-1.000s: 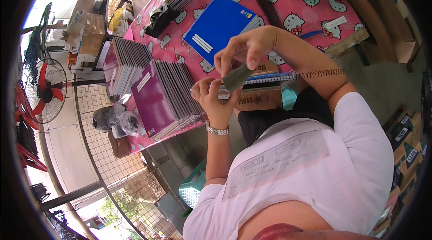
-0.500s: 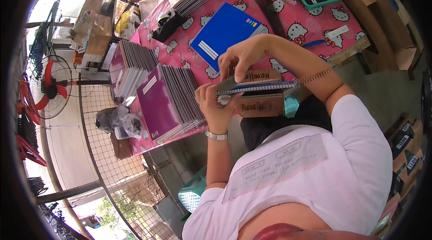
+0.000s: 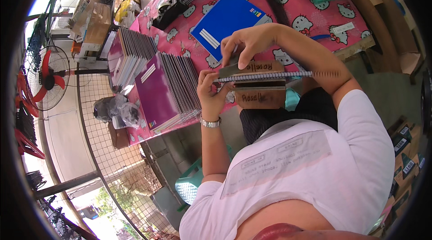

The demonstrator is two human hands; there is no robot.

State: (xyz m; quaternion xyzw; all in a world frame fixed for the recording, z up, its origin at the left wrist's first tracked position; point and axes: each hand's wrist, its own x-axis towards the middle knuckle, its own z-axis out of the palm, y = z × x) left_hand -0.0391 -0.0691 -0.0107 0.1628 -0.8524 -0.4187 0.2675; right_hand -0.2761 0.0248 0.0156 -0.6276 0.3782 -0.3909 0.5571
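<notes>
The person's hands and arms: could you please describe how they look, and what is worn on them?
Both arms come out of short white sleeves and are bare below them. The left hand and right hand wear no gloves. A silver-coloured linked band circles the left wrist; I cannot tell if it is a watch. The right wrist shows no band.

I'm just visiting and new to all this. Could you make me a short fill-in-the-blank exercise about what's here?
1. The left hand is beside a stack with a ____ top cover.
2. Beyond the right hand, a ____ notebook lies flat on the table.
3. The coil sticks out toward the person's ____ side.
4. The fan has ____ blades.

Missing words: purple; blue; right; red.
</notes>
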